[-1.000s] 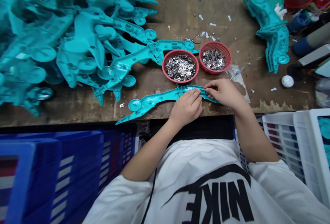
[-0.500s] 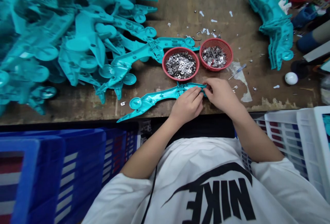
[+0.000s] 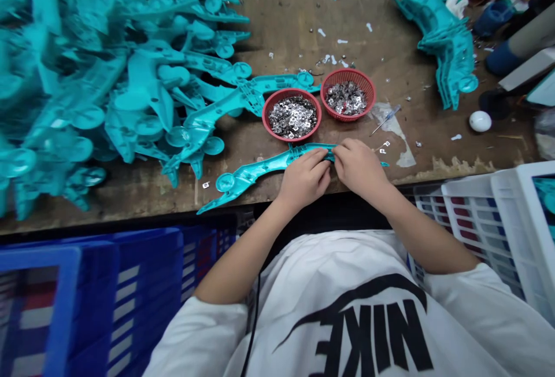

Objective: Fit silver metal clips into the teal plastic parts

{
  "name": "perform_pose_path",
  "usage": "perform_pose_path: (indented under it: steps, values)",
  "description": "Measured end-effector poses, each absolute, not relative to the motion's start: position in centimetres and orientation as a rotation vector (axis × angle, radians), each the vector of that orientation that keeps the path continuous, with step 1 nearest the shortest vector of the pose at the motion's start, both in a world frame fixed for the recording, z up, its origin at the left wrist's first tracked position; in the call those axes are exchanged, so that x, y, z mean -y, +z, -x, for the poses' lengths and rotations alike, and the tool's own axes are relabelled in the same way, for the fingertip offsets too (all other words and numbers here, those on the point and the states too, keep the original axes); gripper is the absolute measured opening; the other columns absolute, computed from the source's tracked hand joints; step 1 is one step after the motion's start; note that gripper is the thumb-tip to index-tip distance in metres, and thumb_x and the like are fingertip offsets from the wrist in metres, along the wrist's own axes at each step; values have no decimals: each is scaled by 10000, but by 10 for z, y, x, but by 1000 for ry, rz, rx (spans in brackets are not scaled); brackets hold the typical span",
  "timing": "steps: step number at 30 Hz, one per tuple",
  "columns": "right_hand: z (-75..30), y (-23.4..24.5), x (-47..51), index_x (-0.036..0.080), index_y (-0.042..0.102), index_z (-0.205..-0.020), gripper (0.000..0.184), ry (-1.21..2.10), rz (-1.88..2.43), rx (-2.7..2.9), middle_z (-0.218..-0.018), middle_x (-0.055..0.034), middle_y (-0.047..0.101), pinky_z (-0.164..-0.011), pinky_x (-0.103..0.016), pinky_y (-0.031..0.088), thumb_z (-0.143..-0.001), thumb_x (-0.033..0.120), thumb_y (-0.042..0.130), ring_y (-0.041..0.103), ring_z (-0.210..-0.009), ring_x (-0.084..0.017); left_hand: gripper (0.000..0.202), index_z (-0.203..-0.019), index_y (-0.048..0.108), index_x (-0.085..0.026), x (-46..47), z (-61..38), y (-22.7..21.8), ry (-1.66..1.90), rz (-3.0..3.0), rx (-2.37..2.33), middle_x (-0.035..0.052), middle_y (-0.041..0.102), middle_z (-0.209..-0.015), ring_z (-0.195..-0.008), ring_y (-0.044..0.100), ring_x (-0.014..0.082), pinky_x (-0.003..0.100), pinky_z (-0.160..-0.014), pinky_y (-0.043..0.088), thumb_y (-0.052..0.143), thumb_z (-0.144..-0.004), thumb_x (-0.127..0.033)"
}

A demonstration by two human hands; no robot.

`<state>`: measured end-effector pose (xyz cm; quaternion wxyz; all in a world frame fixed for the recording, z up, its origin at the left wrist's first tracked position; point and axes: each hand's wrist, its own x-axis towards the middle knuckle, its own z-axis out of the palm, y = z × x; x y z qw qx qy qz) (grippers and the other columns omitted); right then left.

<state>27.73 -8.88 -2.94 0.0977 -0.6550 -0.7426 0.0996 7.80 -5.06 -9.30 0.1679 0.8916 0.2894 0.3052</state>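
We hold the teal moulded plastic part [image 3: 264, 164] in a narrow grip, our left hand [image 3: 303, 179] and right hand [image 3: 358, 169] close together on it. Its long axis runs nearly level along the front of the wooden bench [image 3: 255, 195], its disc end pointing lower left, just below the red basket [image 3: 277, 95].

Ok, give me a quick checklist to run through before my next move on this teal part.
Teal plastic part in both hands: ok, the left hand and right hand are both on it.
Where the hands meet on the part: cannot tell, they hide it.
Silver metal pieces in the red baskets: ok, the left basket and right basket both hold plenty.
Loose metal pieces by the right hand: not ok, they lie stray on the bench.
Small screwdriver: ok, it lies apart from the hands.
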Motion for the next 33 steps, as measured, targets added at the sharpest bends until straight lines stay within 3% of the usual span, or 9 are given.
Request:
perform_pose_path:
  steps: [5,8,10,14,18,23,28,33]
  values:
    - [-312,-34,105,204,879,-1367,393,-38,1517,2006,-1283,-179,836,-1065,-503,632,-1101,164,593,779,-1196,-346,328,-1306,885,-243,10,-65,-60,888,-2608,-902,135,910,-1252,-1347,810,353,593,-1202,680,603,-1140,-259]
    - [-356,-43,107,261,900,-1210,332,-155,1578,1750,-1158,-141,853,-1038,-520,664,-1081,203,599,811,-1119,-335,348,-1313,892,-261,-33,-56,-46,800,-2621,-1245,165,880,-1300,-1390,740,440,709,-1227,600,628,-1085,-244]
    - [-384,-53,106,257,891,-1092,297,-167,1688,1604,-1088,-141,858,-982,-506,678,-1062,226,596,824,-1067,-335,301,-1190,912,-258,-59,-53,-43,581,-2636,-1378,175,875,-1264,-1347,747,473,725,-1193,594,661,-1026,-238]
    - [-413,-76,106,237,866,-975,269,-53,1726,1488,-1010,-143,863,-881,-463,683,-1006,226,599,831,-955,-316,264,-1022,907,-259,-87,-51,-46,328,-2641,-1392,170,901,-1161,-1204,815,444,632,-1097,643,650,-970,-233]
    - [-406,-81,108,248,888,-1058,238,103,1610,1612,-1097,-139,893,-967,-487,678,-1062,361,679,842,-1027,-318,222,-920,901,-275,-95,-50,-50,405,-2586,-1361,147,912,-1010,-1069,846,421,576,-1029,657,682,-916,-243]
    - [-367,-77,117,251,903,-1110,225,392,1435,1904,-1121,-142,907,-982,-505,663,-1104,396,731,835,-1046,-321,221,-978,932,-293,-98,-44,-49,544,-2491,-1325,97,930,-989,-975,850,376,508,-956,687,723,-911,-266]
    - [-329,-82,127,253,892,-1081,226,287,1359,1915,-1081,-129,894,-931,-481,636,-1137,273,673,816,-1009,-295,285,-1068,947,-236,-91,-44,-40,791,-2186,-1268,91,948,-1124,-1080,877,336,475,-1070,711,704,-920,-231]
    - [-324,-80,130,266,873,-1023,226,316,1343,1735,-1060,-112,872,-936,-493,655,-1133,311,682,807,-984,-284,230,-1041,914,-205,-80,-52,-29,960,-1802,-1145,79,929,-1014,-942,880,264,447,-978,757,761,-872,-236]
